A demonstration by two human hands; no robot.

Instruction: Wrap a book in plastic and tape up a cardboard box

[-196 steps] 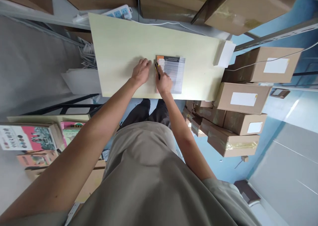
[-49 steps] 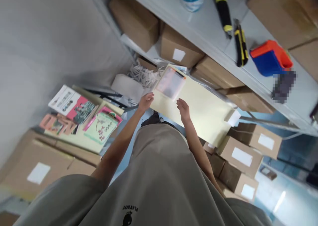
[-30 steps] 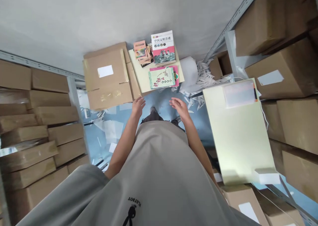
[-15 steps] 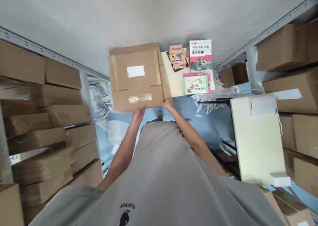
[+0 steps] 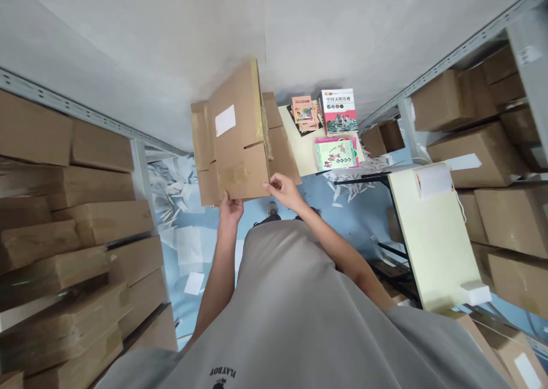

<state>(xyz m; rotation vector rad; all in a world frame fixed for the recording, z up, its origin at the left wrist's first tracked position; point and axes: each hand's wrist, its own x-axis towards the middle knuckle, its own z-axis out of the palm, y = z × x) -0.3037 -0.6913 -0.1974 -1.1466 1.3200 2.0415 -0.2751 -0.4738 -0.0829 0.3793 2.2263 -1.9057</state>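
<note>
A flattened cardboard box with a white label and strips of tape lies tilted over the left part of a pale table, its right side lifted. At its near right corner, my right hand pinches the cardboard between thumb and fingers. My left hand grips the near edge further left, thumb on top and the other fingers partly hidden beneath. More flat cardboard shows under the raised side.
Right of the cardboard lie small orange booklets, a thick book and a green-covered book. Shelves of cardboard boxes line both sides. A second pale table stands at right. Paper scraps litter the blue floor.
The right side of the flattened box has risen and swung leftward, uncovering cardboard below. My right hand has moved slightly left with its corner; my left hand has shifted a little left.
</note>
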